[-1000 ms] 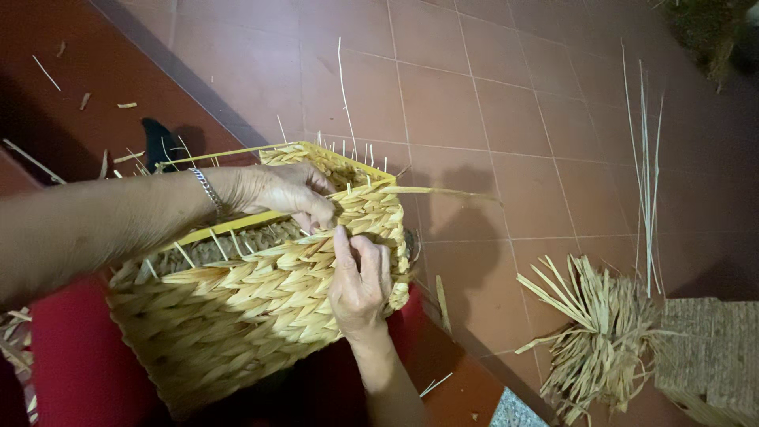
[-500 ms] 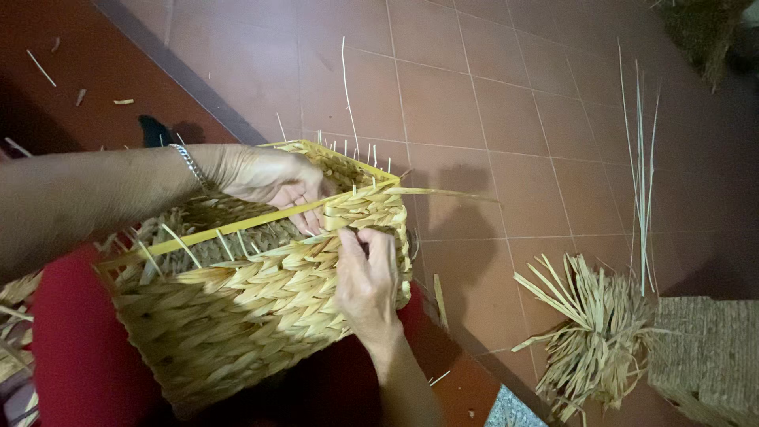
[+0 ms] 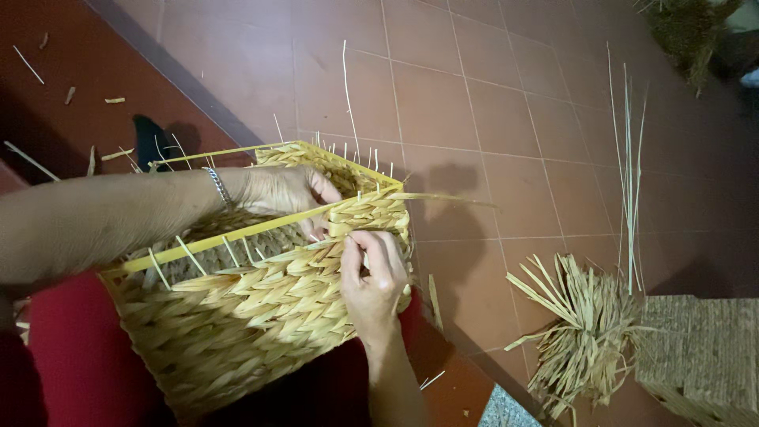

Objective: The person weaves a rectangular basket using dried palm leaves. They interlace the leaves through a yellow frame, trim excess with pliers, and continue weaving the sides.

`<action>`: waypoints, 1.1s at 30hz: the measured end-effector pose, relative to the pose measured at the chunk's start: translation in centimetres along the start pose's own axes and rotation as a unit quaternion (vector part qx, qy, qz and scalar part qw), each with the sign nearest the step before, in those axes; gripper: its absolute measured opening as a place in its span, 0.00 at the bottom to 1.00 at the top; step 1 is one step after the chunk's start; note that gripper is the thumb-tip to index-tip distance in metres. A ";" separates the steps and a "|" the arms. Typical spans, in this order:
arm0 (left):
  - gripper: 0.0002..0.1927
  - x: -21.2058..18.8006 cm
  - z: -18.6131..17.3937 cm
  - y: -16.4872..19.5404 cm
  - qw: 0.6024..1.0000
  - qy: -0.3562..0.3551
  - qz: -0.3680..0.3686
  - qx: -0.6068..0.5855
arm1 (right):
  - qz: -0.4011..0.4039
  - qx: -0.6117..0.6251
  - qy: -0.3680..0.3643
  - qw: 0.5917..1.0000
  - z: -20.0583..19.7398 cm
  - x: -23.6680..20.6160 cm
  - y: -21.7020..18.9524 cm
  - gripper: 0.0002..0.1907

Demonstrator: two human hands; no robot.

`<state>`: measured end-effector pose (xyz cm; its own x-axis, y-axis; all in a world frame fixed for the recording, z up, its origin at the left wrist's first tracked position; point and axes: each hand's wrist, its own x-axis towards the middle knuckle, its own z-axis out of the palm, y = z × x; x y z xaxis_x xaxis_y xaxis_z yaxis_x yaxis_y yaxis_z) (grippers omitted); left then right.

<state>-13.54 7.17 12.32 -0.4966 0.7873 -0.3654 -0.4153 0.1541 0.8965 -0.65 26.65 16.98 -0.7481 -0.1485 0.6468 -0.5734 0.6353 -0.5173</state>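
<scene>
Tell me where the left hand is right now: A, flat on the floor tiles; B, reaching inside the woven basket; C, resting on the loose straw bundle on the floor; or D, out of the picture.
B: the left hand reaches over the yellow rim into the woven basket, while the right hand presses the outer wall.

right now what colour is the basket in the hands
Pale straw yellow, a plaited weave, on the basket; the head view shows it.
</scene>
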 end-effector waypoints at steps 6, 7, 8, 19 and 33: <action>0.22 -0.4 0.3 -0.5 1.000 -0.001 0.001 0.001 | 0.019 0.048 -0.052 0.997 -1.7 0.3 -1.1 0.10; 0.22 -0.5 0.4 -0.6 1.000 0.000 0.002 0.001 | 0.030 0.068 -0.065 0.995 -2.1 0.4 -1.2 0.10; 0.22 -0.5 0.5 -0.7 1.000 0.001 0.003 0.003 | 0.035 0.073 -0.063 0.995 -2.3 0.5 -1.2 0.10; 0.20 -2.8 -0.6 -1.2 0.997 -0.028 -0.010 0.068 | 0.052 0.071 -0.067 0.994 -3.2 1.0 -1.0 0.07; 0.18 -4.1 0.8 -0.1 1.000 0.015 0.011 0.019 | 0.000 0.016 -0.136 0.991 -3.1 0.4 -1.6 0.17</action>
<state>-10.87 4.47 13.97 -0.5279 0.7732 -0.3515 -0.3744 0.1597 0.9134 0.97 27.89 19.81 -0.8085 -0.3490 0.4738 -0.5795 0.6126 -0.5375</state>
